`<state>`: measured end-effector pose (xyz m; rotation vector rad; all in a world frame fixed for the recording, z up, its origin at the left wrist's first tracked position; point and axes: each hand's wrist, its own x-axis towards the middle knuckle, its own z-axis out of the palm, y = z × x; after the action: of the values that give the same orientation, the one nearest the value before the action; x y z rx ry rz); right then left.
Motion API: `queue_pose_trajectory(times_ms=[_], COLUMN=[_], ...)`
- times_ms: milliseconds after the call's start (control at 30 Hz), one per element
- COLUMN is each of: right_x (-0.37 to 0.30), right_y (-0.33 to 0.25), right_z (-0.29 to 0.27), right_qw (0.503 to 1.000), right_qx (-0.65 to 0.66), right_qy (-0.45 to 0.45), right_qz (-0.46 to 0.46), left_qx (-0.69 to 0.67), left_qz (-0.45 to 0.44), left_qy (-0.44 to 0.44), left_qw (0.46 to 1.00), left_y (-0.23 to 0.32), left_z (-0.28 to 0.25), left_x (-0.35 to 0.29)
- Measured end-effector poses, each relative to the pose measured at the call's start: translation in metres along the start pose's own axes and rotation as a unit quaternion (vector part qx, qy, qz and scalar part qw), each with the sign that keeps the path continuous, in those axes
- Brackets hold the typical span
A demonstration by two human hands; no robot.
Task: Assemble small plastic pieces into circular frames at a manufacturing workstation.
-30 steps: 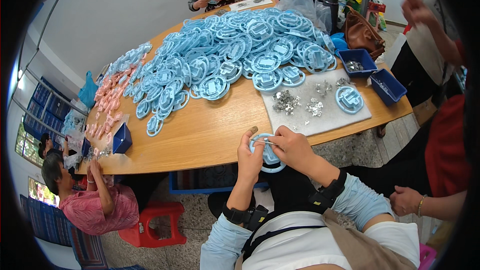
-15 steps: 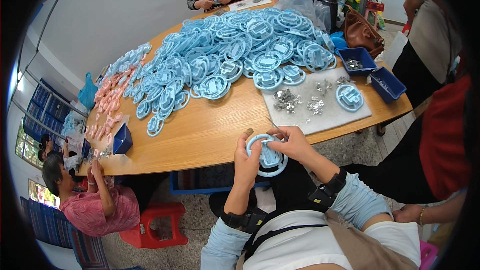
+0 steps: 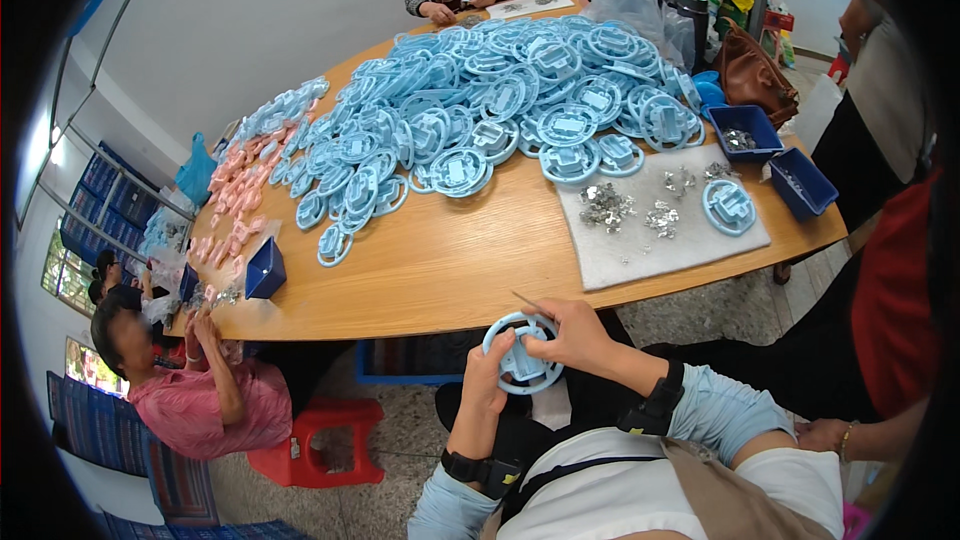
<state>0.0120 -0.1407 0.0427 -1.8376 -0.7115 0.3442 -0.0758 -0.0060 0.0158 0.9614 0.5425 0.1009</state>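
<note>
Over my lap, just off the table's near edge, my left hand (image 3: pixel 486 380) grips a light-blue round plastic part (image 3: pixel 527 387) by its ring, thumb over the inner piece. My right hand (image 3: pixel 582 338) is at the part's other side, its thumb pressed on the middle. A thin pointed metal tool (image 3: pixel 529 302) juts out to the left from the right hand's fingers. Whatever lies under the thumbs is hidden. On a white mat (image 3: pixel 668 253) beyond my hands are small metal pieces (image 3: pixel 606 206) in several piles and another blue round part (image 3: pixel 729 208).
A big heap of blue round parts (image 3: pixel 460 172) covers the table (image 3: pixel 430 275). Pink plastic parts (image 3: pixel 240 210) lie at the left. Blue bins (image 3: pixel 803 183) stand by the mat. People sit at the left and far side; others stand close at my right.
My hands have brought the blue round part slightly lower and nearer my body. The pointed tool stays in my right hand. The whole view has shifted a little, moving the table rightward in it.
</note>
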Motion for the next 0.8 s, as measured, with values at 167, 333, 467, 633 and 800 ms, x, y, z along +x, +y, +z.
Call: queue_pose_trajectory(times_ms=[167, 333, 467, 633, 800], right_x=[0.008, 0.010, 0.021, 0.025, 0.025], right_y=[0.016, 0.022, 0.032, 0.054, 0.059], right_z=[0.020, 0.016, -0.022, -0.054, -0.059], right_qw=[0.988, 0.977, 0.943, 0.940, 0.942], right_qx=[-0.028, -0.092, -0.226, -0.245, -0.231], right_qy=[-0.122, -0.013, 0.054, 0.070, 0.080], right_qz=[-0.089, -0.194, -0.238, -0.229, -0.231], left_qx=[-0.043, -0.044, 0.297, 0.236, 0.499], left_qz=[0.000, -0.001, 0.028, 0.021, 0.261], left_qy=[0.018, 0.071, 0.135, -0.010, -0.004], left_qw=[0.999, 0.996, 0.945, 0.971, 0.826], left_y=[-0.021, -0.045, -0.031, 0.080, 0.129], left_z=[-0.047, -0.114, -0.137, -0.090, -0.024], left_x=[-0.001, 0.017, 0.021, 0.010, 0.108])
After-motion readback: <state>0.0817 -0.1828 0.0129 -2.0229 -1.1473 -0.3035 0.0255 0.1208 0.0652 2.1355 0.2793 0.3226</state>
